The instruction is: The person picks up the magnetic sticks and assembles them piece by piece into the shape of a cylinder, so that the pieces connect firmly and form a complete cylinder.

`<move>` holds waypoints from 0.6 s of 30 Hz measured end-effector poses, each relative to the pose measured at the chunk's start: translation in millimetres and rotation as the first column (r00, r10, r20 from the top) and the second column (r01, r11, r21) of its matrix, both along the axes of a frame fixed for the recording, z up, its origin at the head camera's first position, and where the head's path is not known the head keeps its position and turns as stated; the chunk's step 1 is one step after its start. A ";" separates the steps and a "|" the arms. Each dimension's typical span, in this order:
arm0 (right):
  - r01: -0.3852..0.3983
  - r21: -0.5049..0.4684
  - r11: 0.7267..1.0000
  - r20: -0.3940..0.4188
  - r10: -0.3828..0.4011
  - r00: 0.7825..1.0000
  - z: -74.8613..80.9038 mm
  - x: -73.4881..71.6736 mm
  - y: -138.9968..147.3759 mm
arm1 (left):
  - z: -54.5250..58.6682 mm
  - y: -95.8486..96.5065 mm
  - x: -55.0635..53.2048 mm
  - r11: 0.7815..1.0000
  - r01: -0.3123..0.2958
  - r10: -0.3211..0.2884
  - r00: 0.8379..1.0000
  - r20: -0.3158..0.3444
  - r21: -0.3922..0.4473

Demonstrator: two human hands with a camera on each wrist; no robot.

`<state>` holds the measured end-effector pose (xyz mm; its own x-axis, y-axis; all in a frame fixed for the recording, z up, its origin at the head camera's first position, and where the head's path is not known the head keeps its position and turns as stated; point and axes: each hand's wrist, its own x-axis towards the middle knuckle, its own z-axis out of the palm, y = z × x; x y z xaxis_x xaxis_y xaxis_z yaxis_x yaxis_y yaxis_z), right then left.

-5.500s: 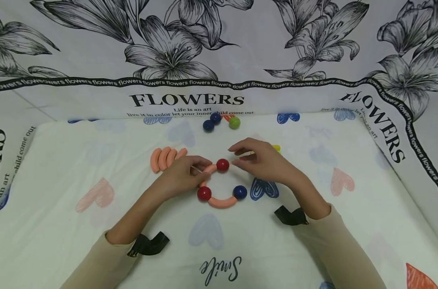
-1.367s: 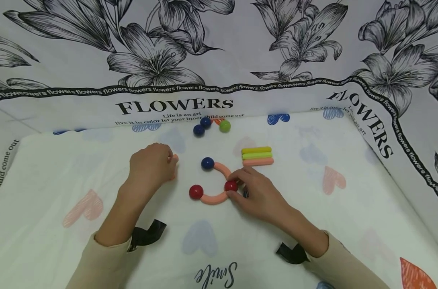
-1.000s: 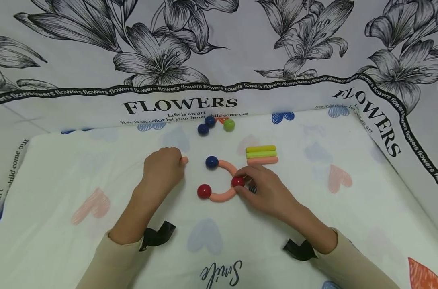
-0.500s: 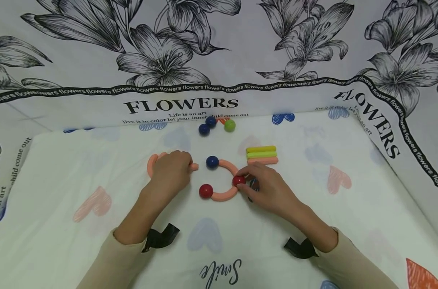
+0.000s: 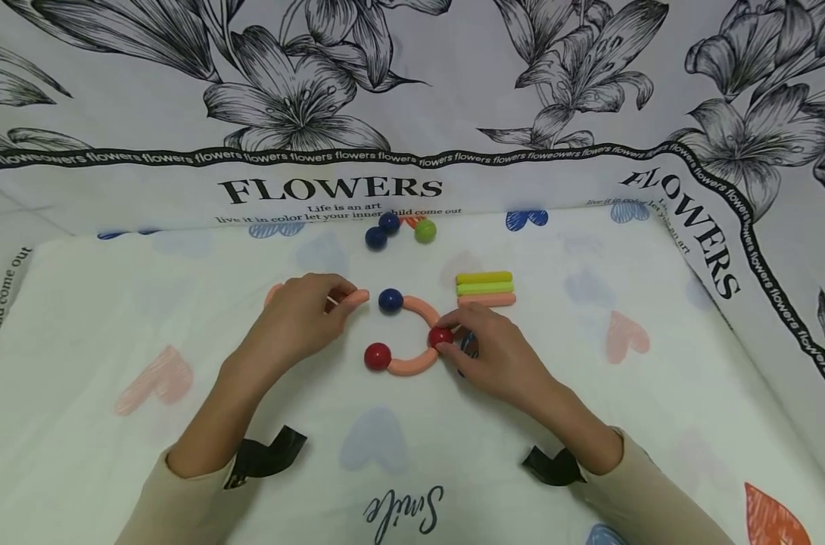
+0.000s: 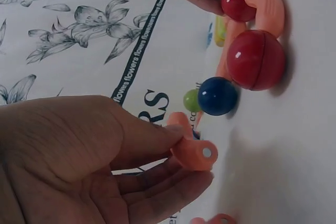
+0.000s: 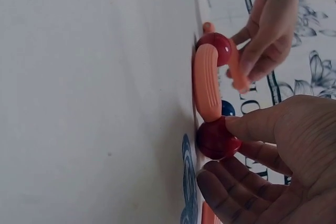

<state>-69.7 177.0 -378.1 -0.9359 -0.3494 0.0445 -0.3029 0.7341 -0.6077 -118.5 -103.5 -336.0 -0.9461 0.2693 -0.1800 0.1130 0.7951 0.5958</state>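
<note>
In the head view my left hand (image 5: 300,314) pinches a curved orange magnetic rod (image 5: 355,300) between thumb and fingers, left of a blue ball (image 5: 390,301). The left wrist view shows a silvery disc on the end of that rod. My right hand (image 5: 497,348) holds a red ball (image 7: 218,139) with thumb and fingertips. This ball joins two curved orange rods, an upper rod (image 5: 422,309) leading to the blue ball and a lower rod (image 5: 412,367) leading to a second red ball (image 5: 378,356). Together they form a half ring that opens to the left.
Two blue balls (image 5: 376,238) and a green ball (image 5: 424,231) lie at the back. Yellow, lime and orange straight sticks (image 5: 484,288) lie side by side beyond my right hand. More curved orange rods (image 5: 272,294) are mostly hidden behind my left hand.
The half ring has been turned from opening right to opening left. My left hand went to the pile of curved rods and has come back rightward holding one. My right hand took hold of a red ball.
</note>
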 end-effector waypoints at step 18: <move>-0.027 -0.028 0.999 -0.011 0.026 1.000 -1.2 0.1 -1.1 | -22.6 1.2 -5.0 0.994 -0.043 0.030 0.992 0.124 0.099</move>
<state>-69.6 175.9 -379.3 -0.9257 -0.3726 0.0645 -0.3286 0.7082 -0.6249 -123.5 -102.3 -358.6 -0.9281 0.2578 -0.2685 0.0062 0.7319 0.6813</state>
